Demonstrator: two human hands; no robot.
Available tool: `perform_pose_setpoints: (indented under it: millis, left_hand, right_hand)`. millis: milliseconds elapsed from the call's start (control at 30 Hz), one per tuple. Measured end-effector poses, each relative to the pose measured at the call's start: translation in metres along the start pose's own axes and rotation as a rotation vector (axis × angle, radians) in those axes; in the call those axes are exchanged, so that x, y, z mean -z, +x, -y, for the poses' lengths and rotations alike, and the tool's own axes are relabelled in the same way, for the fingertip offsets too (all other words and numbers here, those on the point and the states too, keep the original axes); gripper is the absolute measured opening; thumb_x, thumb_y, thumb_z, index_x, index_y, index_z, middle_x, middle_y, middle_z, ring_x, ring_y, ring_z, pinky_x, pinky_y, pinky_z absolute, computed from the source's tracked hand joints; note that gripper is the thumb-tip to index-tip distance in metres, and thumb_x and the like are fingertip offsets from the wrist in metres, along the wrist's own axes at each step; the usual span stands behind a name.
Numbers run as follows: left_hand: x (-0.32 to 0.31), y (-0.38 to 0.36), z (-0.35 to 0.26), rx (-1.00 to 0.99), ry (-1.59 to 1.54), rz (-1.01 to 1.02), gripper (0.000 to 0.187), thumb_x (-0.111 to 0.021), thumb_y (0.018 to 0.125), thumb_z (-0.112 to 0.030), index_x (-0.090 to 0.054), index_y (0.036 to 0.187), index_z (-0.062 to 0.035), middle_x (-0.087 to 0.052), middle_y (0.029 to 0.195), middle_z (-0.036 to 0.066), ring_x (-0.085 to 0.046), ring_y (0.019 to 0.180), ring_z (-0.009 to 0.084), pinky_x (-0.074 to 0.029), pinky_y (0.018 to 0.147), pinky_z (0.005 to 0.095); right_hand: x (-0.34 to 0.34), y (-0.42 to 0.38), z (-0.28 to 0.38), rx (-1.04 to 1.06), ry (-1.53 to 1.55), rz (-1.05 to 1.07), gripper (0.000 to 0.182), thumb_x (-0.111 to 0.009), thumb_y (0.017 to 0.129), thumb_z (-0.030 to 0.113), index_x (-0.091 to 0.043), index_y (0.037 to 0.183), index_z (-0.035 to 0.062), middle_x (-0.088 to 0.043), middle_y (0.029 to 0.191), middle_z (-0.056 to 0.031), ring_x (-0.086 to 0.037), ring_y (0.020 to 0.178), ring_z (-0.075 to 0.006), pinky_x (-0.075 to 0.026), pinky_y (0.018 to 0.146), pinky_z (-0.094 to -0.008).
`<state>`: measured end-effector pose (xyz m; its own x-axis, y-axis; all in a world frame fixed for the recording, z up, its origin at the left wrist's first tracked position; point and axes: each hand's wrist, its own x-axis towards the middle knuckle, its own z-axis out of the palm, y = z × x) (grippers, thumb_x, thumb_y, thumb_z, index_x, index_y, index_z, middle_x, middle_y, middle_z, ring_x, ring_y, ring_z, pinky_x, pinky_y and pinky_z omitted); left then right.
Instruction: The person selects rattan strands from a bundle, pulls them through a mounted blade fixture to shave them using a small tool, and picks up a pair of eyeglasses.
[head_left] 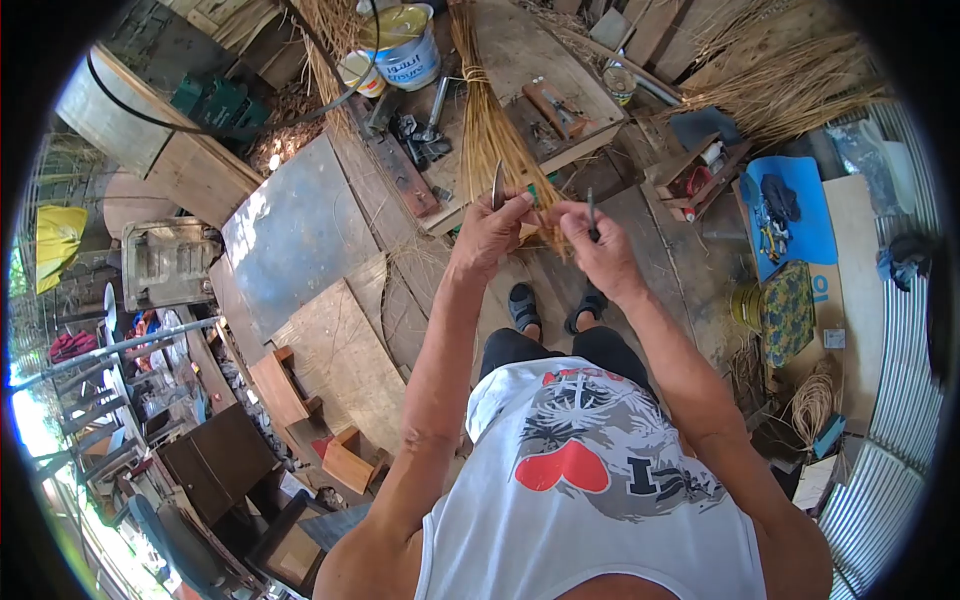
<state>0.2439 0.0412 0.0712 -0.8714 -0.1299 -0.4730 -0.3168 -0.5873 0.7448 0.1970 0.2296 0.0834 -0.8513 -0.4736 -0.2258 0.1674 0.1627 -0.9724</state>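
Observation:
A long bundle of straw-coloured broom grass (492,130) lies across a wooden workbench (560,60) and reaches down to my hands. My left hand (490,232) grips the near end of the bundle, with a thin metal blade sticking up beside the thumb. My right hand (598,238) is closed on a thin dark tool, a needle or awl, right beside the bundle's end. The two hands are close together above my sandalled feet (555,305).
A paint tin (412,45) and hand tools (420,130) sit on the bench. More loose grass (790,85) lies at the top right. A blue mat (790,215) with tools, a wooden tray (695,175) and wooden boards (345,350) surround me on the floor.

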Motion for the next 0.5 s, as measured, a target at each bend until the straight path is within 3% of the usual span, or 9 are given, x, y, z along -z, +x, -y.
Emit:
perform_pose_setpoints:
  millis: [67,133,167,233,267,333,367,433,500]
  left_hand:
    - [0.000,0.009,0.001,-0.024,-0.025,-0.025,0.015,-0.067,0.093,-0.021,-0.063,0.099,-0.0072,-0.067,0.075,0.002,-0.040,0.044,0.0021,-0.026,0.039,0.0196]
    - [0.000,0.013,-0.010,-0.051,-0.054,-0.060,0.016,-0.067,0.093,-0.022,-0.061,0.098,-0.0081,-0.067,0.074,0.002,-0.041,0.044,0.0024,-0.027,0.038,0.0200]
    - [0.002,0.013,-0.016,-0.038,-0.095,-0.042,0.015,-0.067,0.093,-0.021,-0.061,0.098,-0.0081,-0.066,0.075,0.002,-0.041,0.044,0.0023,-0.027,0.039,0.0201]
    - [-0.001,0.014,-0.023,-0.004,-0.079,0.014,0.014,-0.066,0.094,-0.021,-0.061,0.098,-0.0078,-0.066,0.076,0.002,-0.040,0.045,0.0018,-0.028,0.039,0.0198]
    - [-0.005,0.014,-0.021,0.003,-0.073,0.024,0.014,-0.066,0.094,-0.021,-0.061,0.098,-0.0078,-0.066,0.076,0.002,-0.040,0.045,0.0018,-0.028,0.039,0.0198]
    - [-0.016,0.014,-0.016,0.031,0.007,0.069,0.013,-0.065,0.095,-0.020,-0.062,0.097,-0.0072,-0.066,0.075,0.003,-0.040,0.045,0.0016,-0.028,0.039,0.0197]
    - [-0.019,0.016,-0.011,0.037,0.017,0.076,0.013,-0.065,0.095,-0.020,-0.062,0.097,-0.0072,-0.066,0.075,0.003,-0.040,0.045,0.0016,-0.028,0.039,0.0197]
    - [-0.027,0.019,-0.001,0.045,-0.098,0.150,0.018,-0.063,0.097,-0.024,-0.063,0.096,-0.0065,-0.067,0.080,0.003,-0.039,0.046,0.0022,-0.028,0.040,0.0196]
    - [-0.037,0.016,0.005,0.032,-0.070,0.143,0.024,-0.060,0.099,-0.030,-0.064,0.099,-0.0056,-0.068,0.086,0.004,-0.039,0.046,0.0029,-0.028,0.040,0.0200]
  right_hand:
    - [0.003,-0.007,-0.002,-0.002,0.021,0.073,0.028,-0.060,0.099,0.024,-0.065,0.117,0.0027,-0.068,0.090,-0.0021,-0.061,0.085,-0.0079,-0.049,0.080,-0.0250]
    - [0.009,-0.016,-0.003,-0.087,0.014,0.225,0.030,-0.060,0.099,0.026,-0.063,0.122,0.0068,-0.067,0.094,0.0036,-0.043,0.057,0.0016,-0.035,0.050,-0.0167]
    - [0.008,-0.017,-0.009,-0.088,0.016,0.223,0.030,-0.060,0.099,0.026,-0.063,0.122,0.0068,-0.067,0.094,0.0036,-0.043,0.057,0.0016,-0.035,0.050,-0.0167]
    - [0.005,-0.021,-0.019,0.258,-0.273,0.014,0.032,-0.061,0.099,0.026,-0.062,0.123,0.0056,-0.067,0.094,0.0032,-0.051,0.062,-0.0029,-0.043,0.058,-0.0195]
    - [0.007,-0.022,-0.021,0.255,-0.272,0.001,0.032,-0.061,0.099,0.026,-0.062,0.123,0.0056,-0.067,0.094,0.0032,-0.051,0.062,-0.0029,-0.043,0.058,-0.0195]
    - [0.006,-0.018,-0.007,0.397,-0.291,-0.182,0.027,-0.062,0.097,0.022,-0.064,0.114,0.0024,-0.068,0.094,-0.0042,-0.060,0.090,-0.0095,-0.049,0.080,-0.0271]
    - [0.009,-0.018,-0.004,0.395,-0.286,-0.195,0.027,-0.062,0.097,0.022,-0.064,0.114,0.0024,-0.068,0.094,-0.0042,-0.060,0.090,-0.0095,-0.049,0.080,-0.0271]
    - [0.016,-0.023,0.000,-0.013,-0.121,0.076,0.023,-0.062,0.096,0.021,-0.066,0.109,0.0022,-0.069,0.091,-0.0047,-0.062,0.085,-0.0107,-0.050,0.078,-0.0279]
    - [0.020,-0.034,-0.010,-0.034,-0.150,0.058,0.023,-0.062,0.097,0.022,-0.066,0.107,0.0014,-0.070,0.088,-0.0043,-0.062,0.082,-0.0115,-0.050,0.077,-0.0286]
